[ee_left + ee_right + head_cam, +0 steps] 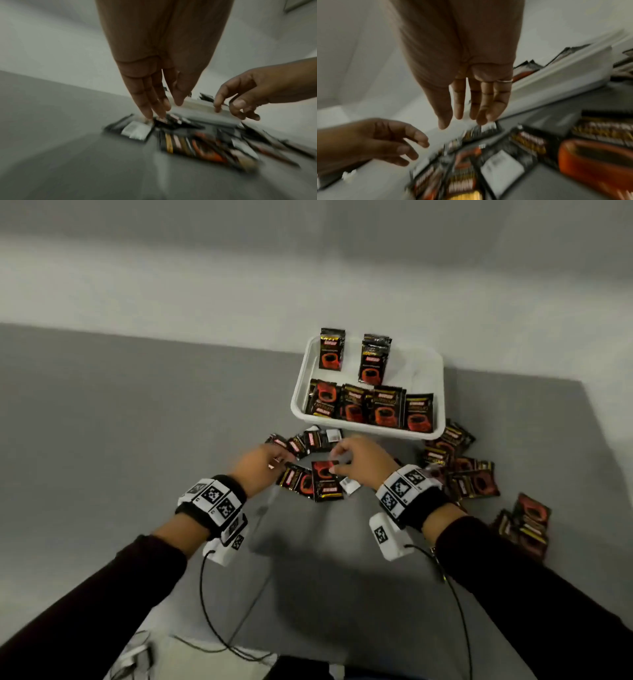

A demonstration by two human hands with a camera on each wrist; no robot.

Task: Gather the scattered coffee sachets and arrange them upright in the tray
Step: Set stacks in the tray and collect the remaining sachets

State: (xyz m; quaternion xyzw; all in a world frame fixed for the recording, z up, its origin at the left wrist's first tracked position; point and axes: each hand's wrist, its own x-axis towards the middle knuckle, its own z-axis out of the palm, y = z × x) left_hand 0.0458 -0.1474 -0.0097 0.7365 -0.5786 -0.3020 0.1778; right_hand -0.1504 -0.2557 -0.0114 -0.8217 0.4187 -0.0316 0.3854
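Black coffee sachets with a red cup print lie loose on the grey mat (137,440). A small cluster of sachets (325,481) lies right under both hands. My left hand (270,462) reaches down with straight fingers, its fingertips (149,115) at the edge of a face-down sachet (135,129). My right hand (342,457) hovers just over the same cluster, fingers relaxed and holding nothing (462,120). The white tray (298,392) stands just beyond the hands, with several sachets (387,409) upright along its front wall and two stacks (373,361) at the back.
More loose sachets (472,481) lie to the right of the tray and my right wrist, with another small heap (527,525) further right. Black cables (212,621) trail from the wrist units toward the mat's near edge. A pale wall rises behind the tray.
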